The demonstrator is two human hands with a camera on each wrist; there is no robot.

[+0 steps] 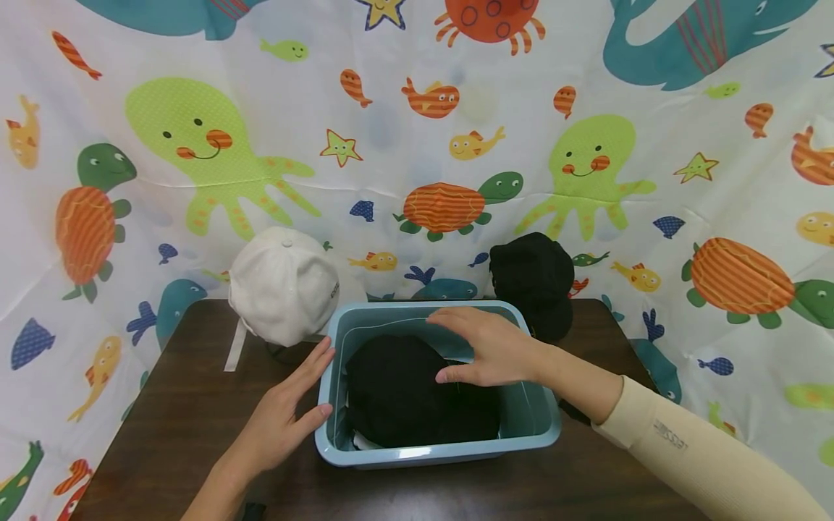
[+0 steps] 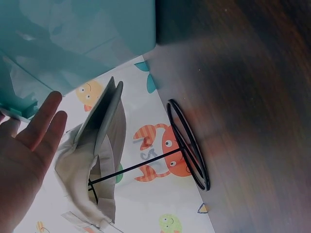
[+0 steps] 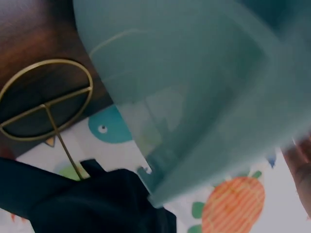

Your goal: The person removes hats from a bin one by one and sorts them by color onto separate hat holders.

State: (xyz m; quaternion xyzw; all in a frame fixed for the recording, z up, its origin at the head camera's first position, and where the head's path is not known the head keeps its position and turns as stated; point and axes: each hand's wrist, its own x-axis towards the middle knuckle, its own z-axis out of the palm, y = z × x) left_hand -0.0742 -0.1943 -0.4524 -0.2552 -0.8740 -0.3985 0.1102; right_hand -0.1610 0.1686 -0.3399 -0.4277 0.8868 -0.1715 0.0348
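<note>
A light blue plastic bin (image 1: pixel 443 455) sits on the dark wood table. Inside it lie black caps (image 1: pixel 394 391), with a bit of white showing under them at the front left. My left hand (image 1: pixel 283 412) rests its fingertips against the bin's left rim, fingers straight. Over the bin's right half is my right hand (image 1: pixel 489 347), fingers extended and thumb apart, overlapping the black cloth in the head view; nothing shows in its grasp. Only a sliver of the right hand (image 3: pixel 302 177) appears in the right wrist view.
Behind the bin, a white cap (image 1: pixel 287 282) hangs on a black wire stand (image 2: pixel 187 145) at left. A black cap (image 1: pixel 531 282) hangs on a gold wire stand (image 3: pixel 46 104) at right. A sea-animal printed curtain (image 1: pixel 391 159) hangs behind the table (image 1: pixel 163 427).
</note>
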